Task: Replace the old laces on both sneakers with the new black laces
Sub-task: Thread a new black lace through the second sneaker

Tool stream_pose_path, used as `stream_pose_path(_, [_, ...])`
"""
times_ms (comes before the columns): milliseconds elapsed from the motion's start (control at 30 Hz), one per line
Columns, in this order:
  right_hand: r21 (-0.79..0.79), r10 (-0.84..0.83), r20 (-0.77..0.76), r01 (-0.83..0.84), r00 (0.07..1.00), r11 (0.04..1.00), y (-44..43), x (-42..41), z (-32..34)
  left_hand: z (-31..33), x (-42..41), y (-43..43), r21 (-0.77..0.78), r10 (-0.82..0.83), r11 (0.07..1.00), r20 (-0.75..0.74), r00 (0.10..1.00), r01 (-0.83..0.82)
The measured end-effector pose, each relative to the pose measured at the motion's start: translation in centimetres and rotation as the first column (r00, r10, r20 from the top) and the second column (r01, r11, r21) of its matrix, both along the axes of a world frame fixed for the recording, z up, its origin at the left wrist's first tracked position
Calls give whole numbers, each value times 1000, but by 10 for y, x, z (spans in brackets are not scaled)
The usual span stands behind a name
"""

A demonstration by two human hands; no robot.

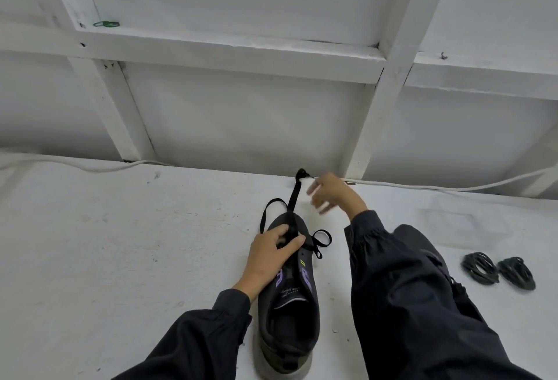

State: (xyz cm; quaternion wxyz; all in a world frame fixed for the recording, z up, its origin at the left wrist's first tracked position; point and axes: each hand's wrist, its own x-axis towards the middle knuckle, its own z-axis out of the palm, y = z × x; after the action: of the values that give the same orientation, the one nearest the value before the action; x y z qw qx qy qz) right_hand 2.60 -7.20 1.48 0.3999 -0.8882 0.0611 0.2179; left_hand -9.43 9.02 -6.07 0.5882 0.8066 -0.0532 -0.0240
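Note:
A dark sneaker [288, 316] with purple marks stands on the white table [120, 243], toe pointing away from me. My left hand [268, 254] grips it over the tongue and eyelets. A black lace [293, 198] runs taut from the eyelets up and away, with loose loops on both sides of the toe. My right hand [330, 194] is raised beyond the shoe, blurred, other fingers spread, and seems to pinch the lace's tip. Two coiled bundles of black laces [498, 271] lie at the right. A dark shape [444, 262], perhaps the second sneaker, shows behind my right sleeve.
A white wall with wooden framing [229, 53] rises directly behind the table. A white cable [437, 187] runs along the table's back edge. A small green loop [106, 23] sits on a frame ledge at upper left.

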Motion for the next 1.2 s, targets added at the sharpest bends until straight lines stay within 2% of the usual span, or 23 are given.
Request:
stream_pose_path(67, [-159, 165, -147, -188, 975, 969, -6, -12, -12, 1, 0, -1, 14, 6, 1000, 11, 1000, -7])
stream_pose_path(133, [-207, 222, -186, -259, 957, 943, -9, -22, -25, -1, 1, -1, 29, 11, 1000, 10, 1000, -12])
stream_pose_path(267, [-284, 237, -54, -242, 970, 928, -9, -36, -43, -2, 2, -2, 37, 17, 999, 16, 1000, -17])
stream_pose_path(333, [-386, 278, -24, -266, 960, 883, -11, -37, -46, -3, 2, -1, 44, 15, 999, 19, 1000, -16])
stream_pose_path(533, [-509, 279, 89, -197, 956, 838, -6, -36, -53, -3, 1, -2, 45, 23, 999, 27, 999, -24])
stream_pose_path(567, [-459, 218, 150, -127, 964, 879, -5, -35, -55, -2, 1, -2, 43, 21, 999, 28, 999, -22])
stream_pose_path(600, [-321, 94, 222, -18, 970, 947, -5, -32, -56, -3, 1, -2, 44, 19, 999, 31, 999, -20])
stream_pose_path(633, [-85, -87, 258, 112, 962, 990, -6, -30, -54, -3, 0, -1, 47, 19, 999, 32, 999, -21])
stream_pose_path(667, [192, -278, 235, 236, 931, 953, -6, -28, -50, -2, 0, -1, 46, 21, 999, 36, 999, -23])
stream_pose_path(700, [436, -420, 161, 318, 893, 842, -8, -26, -45, -2, 0, -2, 48, 24, 999, 38, 999, -26])
stream_pose_path(733, [615, -496, 71, 354, 865, 705, -10, -23, -38, -1, 0, -2, 50, 27, 998, 42, 999, -29])
stream_pose_path(800, [829, -511, -113, 364, 852, 425, -14, -21, -25, -1, -1, -2, 52, 26, 998, 40, 999, -28])
stream_pose_path(867, [908, -463, -252, 373, 850, 190, -17, -20, -14, 0, -2, -2, 46, 22, 999, 36, 999, -23])
stream_pose_path(900, [923, -451, -284, 368, 846, 109, -21, -20, -10, 0, -2, -2, 44, 24, 999, 35, 999, -26])
stream_pose_path(967, [945, -480, -273, 325, 834, 28, -29, -18, 1, 0, -2, -2, 50, 32, 998, 30, 999, -34])
stream_pose_path(1033, [968, -551, -164, 242, 818, 71, -41, -15, 13, -3, 0, -1, 58, 34, 998, 16, 999, -34])
stream_pose_path(1133, [969, -590, 29, 121, 807, 213, -55, -14, 23, -6, 1, -1, 58, 46, 997, -12, 999, -46])
stream_pose_path(1200, [974, -564, 63, 72, 823, 214, -53, -16, 25, -5, -1, -1, 50, 41, 998, 1, 999, -41])
